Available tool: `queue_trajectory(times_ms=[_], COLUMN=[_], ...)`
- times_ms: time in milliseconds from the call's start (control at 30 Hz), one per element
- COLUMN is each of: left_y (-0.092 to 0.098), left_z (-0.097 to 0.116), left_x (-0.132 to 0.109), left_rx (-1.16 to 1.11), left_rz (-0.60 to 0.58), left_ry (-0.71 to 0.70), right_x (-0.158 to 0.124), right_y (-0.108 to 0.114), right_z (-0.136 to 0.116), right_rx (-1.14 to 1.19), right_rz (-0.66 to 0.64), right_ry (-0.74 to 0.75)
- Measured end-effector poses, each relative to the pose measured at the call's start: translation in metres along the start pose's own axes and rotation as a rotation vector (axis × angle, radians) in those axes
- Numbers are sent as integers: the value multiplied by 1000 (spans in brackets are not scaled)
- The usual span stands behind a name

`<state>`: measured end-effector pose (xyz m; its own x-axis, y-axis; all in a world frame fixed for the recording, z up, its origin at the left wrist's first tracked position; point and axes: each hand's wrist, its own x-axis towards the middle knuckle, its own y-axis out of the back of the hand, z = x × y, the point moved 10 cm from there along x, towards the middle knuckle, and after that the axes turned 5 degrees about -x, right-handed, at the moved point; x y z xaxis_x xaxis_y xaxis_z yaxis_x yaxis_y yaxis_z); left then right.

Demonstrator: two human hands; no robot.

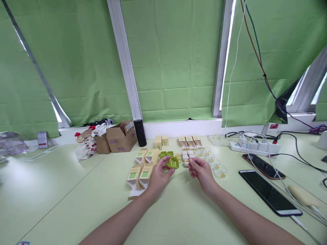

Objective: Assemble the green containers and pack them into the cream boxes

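- Hands meet over the middle of the pale green surface (76,190), both bare forearms reaching in from the bottom edge.
- Left hand (159,177) has its fingertips closed round a little green case (174,163), held just above the surface with its rounded side facing the right hand.
- Right hand (201,172) sits just beside it, not touching the case. Fingers are curled in and thumb and forefinger are pinched close. Can't tell if there's something tiny in there tbh.
- Right behind the hands: two more green pieces (166,154) and a cluster of small cream pieces (187,156) lying on the surface.
- A curved row of clear plastic trays (217,166) with yellow bits inside runs off to the right of the right hand.
- Beige cartons (139,175) with green panels lie left of the left hand, and more cartons (190,142) line the back.
- Further out: a black cylinder (140,132) and an open cardboard box (121,136) at back left, with a white power strip (255,147) and two phones (269,192) on the right.
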<state>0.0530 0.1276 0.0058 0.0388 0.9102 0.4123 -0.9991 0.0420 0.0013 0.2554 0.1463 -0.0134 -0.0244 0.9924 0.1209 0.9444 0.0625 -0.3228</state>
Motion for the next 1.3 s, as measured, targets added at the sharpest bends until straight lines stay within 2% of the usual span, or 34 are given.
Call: queue_trajectory(times_ms=[233, 367, 533, 733, 1000, 1300], left_y=[-3, -5, -11, -18, -20, -20], left_z=[1, 4, 14, 24, 21, 17], left_x=[-2, -5, -7, -14, -16, -18], left_rx=[5, 23, 16, 47, 96, 85], left_rz=[-12, -10, -9, -18, -35, -32], left_ry=[5, 33, 26, 5, -26, -14], right_x=[-4, -5, -9, -28, -50, -61], right_y=[-10, -12, -13, -23, -36, -42], right_z=[-15, -15, -16, -38, -61, -64], right_rx=[-37, -74, -218, -536, -702, -914], right_rz=[-65, -86, -85, -73, -81, -34], right_ry=[153, 200, 291, 549, 891, 1058])
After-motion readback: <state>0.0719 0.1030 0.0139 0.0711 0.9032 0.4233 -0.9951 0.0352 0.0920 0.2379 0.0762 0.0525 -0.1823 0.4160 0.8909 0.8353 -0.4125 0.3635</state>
